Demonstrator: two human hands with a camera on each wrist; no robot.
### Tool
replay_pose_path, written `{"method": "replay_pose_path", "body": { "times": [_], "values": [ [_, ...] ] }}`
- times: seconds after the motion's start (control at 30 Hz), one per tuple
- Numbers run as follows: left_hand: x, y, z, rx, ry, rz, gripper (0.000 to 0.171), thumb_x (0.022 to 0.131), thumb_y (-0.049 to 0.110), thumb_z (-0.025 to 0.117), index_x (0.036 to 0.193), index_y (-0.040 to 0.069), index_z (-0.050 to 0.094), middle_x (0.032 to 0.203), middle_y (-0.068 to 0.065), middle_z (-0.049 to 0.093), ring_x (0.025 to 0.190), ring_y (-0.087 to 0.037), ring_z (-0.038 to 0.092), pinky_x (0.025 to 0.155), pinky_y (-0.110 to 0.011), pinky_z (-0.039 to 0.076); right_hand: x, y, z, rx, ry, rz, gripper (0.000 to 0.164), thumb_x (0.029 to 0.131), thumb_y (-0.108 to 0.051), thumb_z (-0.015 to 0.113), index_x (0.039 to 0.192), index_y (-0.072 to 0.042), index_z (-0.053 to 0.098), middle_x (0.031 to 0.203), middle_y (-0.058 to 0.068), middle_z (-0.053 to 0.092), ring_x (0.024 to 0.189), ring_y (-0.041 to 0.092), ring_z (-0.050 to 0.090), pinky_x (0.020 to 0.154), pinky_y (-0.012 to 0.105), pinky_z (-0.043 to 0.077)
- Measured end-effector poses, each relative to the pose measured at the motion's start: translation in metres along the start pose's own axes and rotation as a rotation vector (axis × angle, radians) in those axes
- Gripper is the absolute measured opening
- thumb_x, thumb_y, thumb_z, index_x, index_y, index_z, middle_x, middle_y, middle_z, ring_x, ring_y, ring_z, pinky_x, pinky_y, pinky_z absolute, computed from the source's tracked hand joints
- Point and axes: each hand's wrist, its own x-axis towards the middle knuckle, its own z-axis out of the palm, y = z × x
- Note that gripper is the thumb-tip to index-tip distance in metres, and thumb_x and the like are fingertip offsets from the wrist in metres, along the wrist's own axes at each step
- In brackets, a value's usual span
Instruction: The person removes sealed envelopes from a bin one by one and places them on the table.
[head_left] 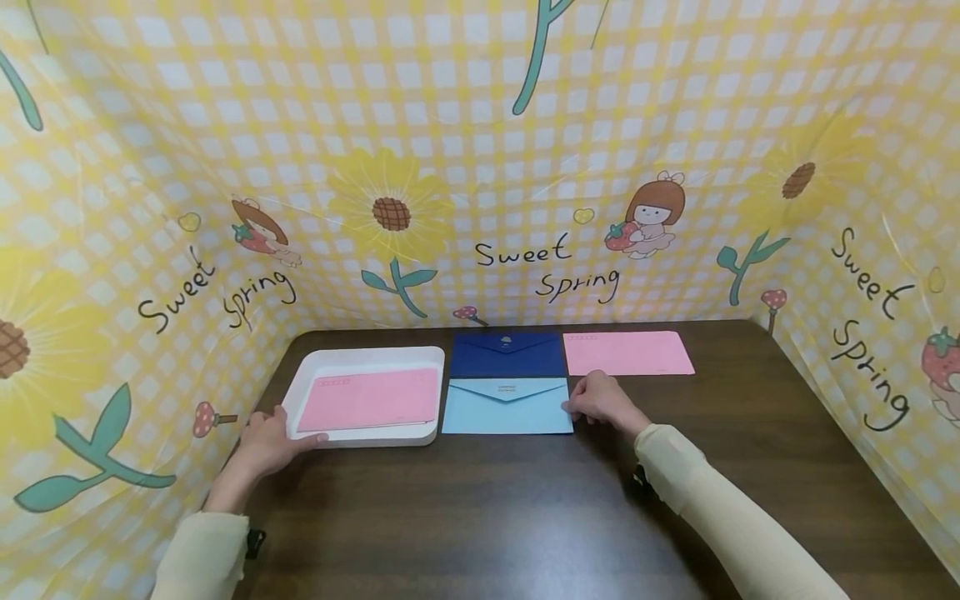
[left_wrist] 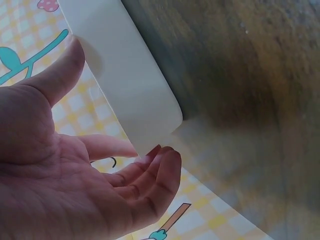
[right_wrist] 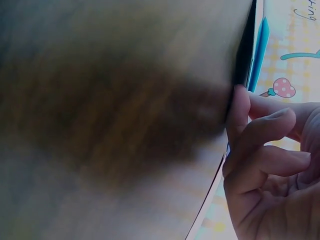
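A white tray (head_left: 367, 438) stands at the table's left, with a pink envelope (head_left: 371, 400) lying in it. My left hand (head_left: 268, 442) holds the tray's near left corner, its thumb along the front rim and its fingers at the left side. In the left wrist view the hand (left_wrist: 100, 165) spans the tray's wall (left_wrist: 125, 70). Between finger and thumb, my right hand (head_left: 606, 400) pinches the right edge of a light blue envelope (head_left: 506, 415). The right wrist view shows that hand (right_wrist: 270, 155) at the raised edge of the blue envelope (right_wrist: 259, 55).
A dark blue envelope (head_left: 508, 358) lies behind the light blue one. Another pink envelope (head_left: 630, 355) lies to its right, near the table's back edge. The brown table (head_left: 480, 517) is enclosed by a yellow checked cloth (head_left: 480, 167) at the back and sides.
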Motion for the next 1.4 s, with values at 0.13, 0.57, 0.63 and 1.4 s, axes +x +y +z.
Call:
{"method": "replay_pose_path", "body": {
  "times": [0.13,0.57,0.63,1.4],
  "values": [
    [-0.001,0.001,0.0,-0.003,0.004,-0.001,0.113,0.094,0.05,0.075,0.141,-0.036,0.02,0.13,-0.058,0.03,0.119,-0.07,0.035,0.098,-0.073,0.038,-0.001,-0.001,0.0,-0.007,0.001,0.0,0.027,0.094,-0.02,0.08,0.071,-0.007,0.075,0.065,0.005,0.067,0.049,0.016,0.052,0.052,0.031,0.047],
    [0.0,0.0,0.001,0.003,0.006,-0.001,0.114,0.093,0.05,0.075,0.141,-0.037,0.019,0.13,-0.058,0.029,0.119,-0.071,0.036,0.098,-0.073,0.038,0.001,-0.002,-0.001,-0.05,0.007,-0.008,0.031,0.094,-0.019,0.079,0.066,-0.007,0.073,0.06,0.005,0.064,0.048,0.015,0.051,0.05,0.029,0.044],
    [0.0,0.0,0.001,0.002,0.006,0.0,0.114,0.093,0.05,0.076,0.141,-0.037,0.019,0.13,-0.058,0.029,0.119,-0.071,0.036,0.098,-0.073,0.038,0.001,-0.002,-0.001,-0.053,0.004,-0.011,0.031,0.094,-0.019,0.079,0.067,-0.007,0.073,0.06,0.005,0.064,0.048,0.015,0.051,0.05,0.029,0.044],
    [0.0,0.0,0.001,-0.023,-0.005,-0.006,0.114,0.094,0.048,0.075,0.141,-0.037,0.016,0.131,-0.059,0.027,0.119,-0.067,0.036,0.1,-0.073,0.037,0.0,-0.011,-0.001,-0.149,-0.027,0.023,0.03,0.094,-0.021,0.079,0.069,-0.007,0.073,0.063,0.005,0.067,0.055,0.018,0.057,0.056,0.031,0.047]
  ]
}}
